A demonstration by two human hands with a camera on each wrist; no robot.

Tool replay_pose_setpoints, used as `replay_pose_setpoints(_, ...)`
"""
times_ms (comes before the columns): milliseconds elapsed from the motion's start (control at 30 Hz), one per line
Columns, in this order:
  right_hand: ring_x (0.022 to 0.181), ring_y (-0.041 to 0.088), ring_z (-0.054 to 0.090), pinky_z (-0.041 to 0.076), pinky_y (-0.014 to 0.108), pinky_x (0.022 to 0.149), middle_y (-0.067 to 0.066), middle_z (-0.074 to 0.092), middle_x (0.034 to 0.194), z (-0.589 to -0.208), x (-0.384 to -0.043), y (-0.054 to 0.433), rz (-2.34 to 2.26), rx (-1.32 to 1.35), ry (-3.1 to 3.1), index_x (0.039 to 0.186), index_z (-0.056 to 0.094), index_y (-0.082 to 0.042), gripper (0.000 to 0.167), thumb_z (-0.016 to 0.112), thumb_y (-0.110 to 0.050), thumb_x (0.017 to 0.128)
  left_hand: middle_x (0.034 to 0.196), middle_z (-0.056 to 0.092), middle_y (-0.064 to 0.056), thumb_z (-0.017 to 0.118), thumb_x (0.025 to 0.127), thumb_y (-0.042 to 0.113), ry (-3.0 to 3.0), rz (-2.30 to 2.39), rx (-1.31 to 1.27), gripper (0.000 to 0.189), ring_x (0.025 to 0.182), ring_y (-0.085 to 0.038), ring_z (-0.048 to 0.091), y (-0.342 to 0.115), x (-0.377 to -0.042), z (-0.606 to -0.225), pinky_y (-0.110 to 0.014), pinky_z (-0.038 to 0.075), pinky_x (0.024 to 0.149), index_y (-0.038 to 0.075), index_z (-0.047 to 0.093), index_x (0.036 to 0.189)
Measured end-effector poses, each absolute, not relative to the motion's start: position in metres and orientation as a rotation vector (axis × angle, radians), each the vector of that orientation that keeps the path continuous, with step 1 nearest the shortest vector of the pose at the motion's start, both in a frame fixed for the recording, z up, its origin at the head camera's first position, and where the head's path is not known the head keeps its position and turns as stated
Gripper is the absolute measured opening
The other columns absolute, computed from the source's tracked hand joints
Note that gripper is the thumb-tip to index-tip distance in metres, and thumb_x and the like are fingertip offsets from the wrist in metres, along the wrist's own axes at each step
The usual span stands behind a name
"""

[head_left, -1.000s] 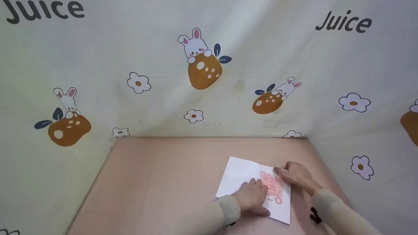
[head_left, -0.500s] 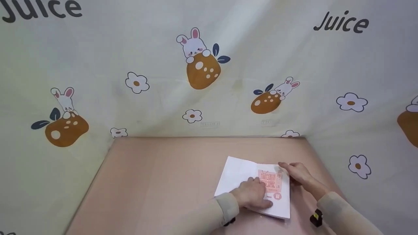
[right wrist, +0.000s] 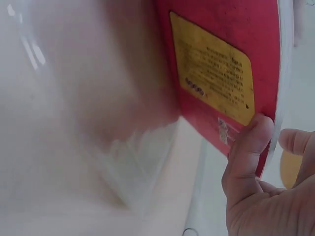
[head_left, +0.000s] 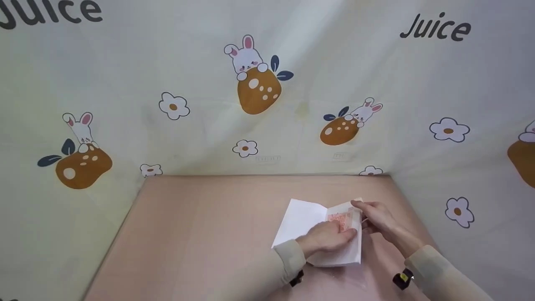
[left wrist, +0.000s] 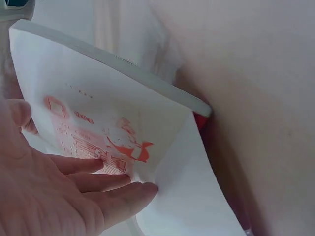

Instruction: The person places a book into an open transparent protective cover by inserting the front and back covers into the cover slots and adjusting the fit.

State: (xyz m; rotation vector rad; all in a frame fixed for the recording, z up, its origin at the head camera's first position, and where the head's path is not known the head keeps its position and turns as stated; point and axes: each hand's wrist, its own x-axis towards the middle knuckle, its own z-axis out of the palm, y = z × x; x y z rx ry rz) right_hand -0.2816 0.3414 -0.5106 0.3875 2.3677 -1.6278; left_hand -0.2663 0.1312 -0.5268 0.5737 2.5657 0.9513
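An open book [head_left: 299,217] with white pages lies at the right of the table, its right half tilted up. Red printing [left wrist: 93,142] marks that right-hand page. My left hand [head_left: 326,237] rests on the page, and in the left wrist view its fingers are extended, the tips near the fold. My right hand [head_left: 378,217] pinches the outer right edge between thumb and fingers. From the right wrist view, the raised red cover [right wrist: 221,29] shows a yellow text panel [right wrist: 211,69], with a finger of my right hand [right wrist: 275,191] against it.
A clear plastic film [right wrist: 142,162] spreads on the table under and beside the book. The pinkish table [head_left: 200,225] meets pale cloth walls [head_left: 200,62] printed with rabbits and flowers on its back and sides.
The book's right half has tilted up off the table, raised by my right hand at its edge. My left hand has stayed on the page, shifting slightly. Clear film now shows below the book.
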Motion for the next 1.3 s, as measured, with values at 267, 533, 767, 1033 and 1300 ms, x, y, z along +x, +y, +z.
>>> replay_pose_setpoints(267,0.059,0.006,0.071,0.064,0.024,0.058,-0.002,0.074,0.077,-0.496,-0.279,0.326,-1.732,0.329,2.287,0.146,0.059,0.012,0.065,0.061,-0.044,0.114,0.110,0.079,-0.001,0.067,0.097,0.063,2.462,1.206,0.569,0.067,0.087,-0.011,0.067,0.128,-0.273,-0.519,-0.026,0.051,0.070,0.020,0.066,0.149)
replay_pose_setpoints(533,0.062,0.007,0.076,0.064,0.024,0.058,0.000,0.078,0.081,-0.490,-0.276,0.318,-1.774,0.311,2.247,0.123,0.068,0.004,0.049,0.062,-0.043,0.113,0.128,0.079,-0.006,0.068,0.098,0.062,2.441,1.241,0.512,0.079,0.098,-0.013,0.071,0.122,-0.273,-0.520,-0.030,0.058,0.082,0.013,0.059,0.159)
replay_pose_setpoints(767,0.064,0.008,0.078,0.063,0.023,0.057,0.000,0.079,0.082,-0.488,-0.274,0.316,-1.779,0.289,2.237,0.119,0.068,0.001,0.047,0.062,-0.045,0.114,0.118,0.076,-0.005,0.071,0.094,0.061,2.367,1.318,0.460,0.077,0.094,-0.014,0.069,0.111,-0.273,-0.521,-0.031,0.055,0.076,0.011,0.063,0.152)
replay_pose_setpoints(1033,0.069,0.009,0.081,0.064,0.024,0.059,0.002,0.082,0.088,-0.490,-0.271,0.316,-1.727,0.253,2.249,0.132,0.063,0.009,0.058,0.060,-0.046,0.114,0.117,0.074,-0.006,0.073,0.095,0.064,2.284,1.379,0.457,0.078,0.095,-0.018,0.068,0.103,-0.276,-0.525,-0.043,0.064,0.080,0.009,0.063,0.151)
replay_pose_setpoints(1300,0.066,0.010,0.079,0.067,0.029,0.062,0.002,0.083,0.087,-0.496,-0.269,0.317,-1.677,0.233,2.245,0.135,0.067,0.008,0.064,0.061,-0.052,0.113,0.114,0.073,-0.005,0.073,0.094,0.057,2.216,1.468,0.404,0.064,0.097,-0.021,0.069,0.100,-0.278,-0.527,-0.049,0.066,0.083,0.013,0.066,0.141)
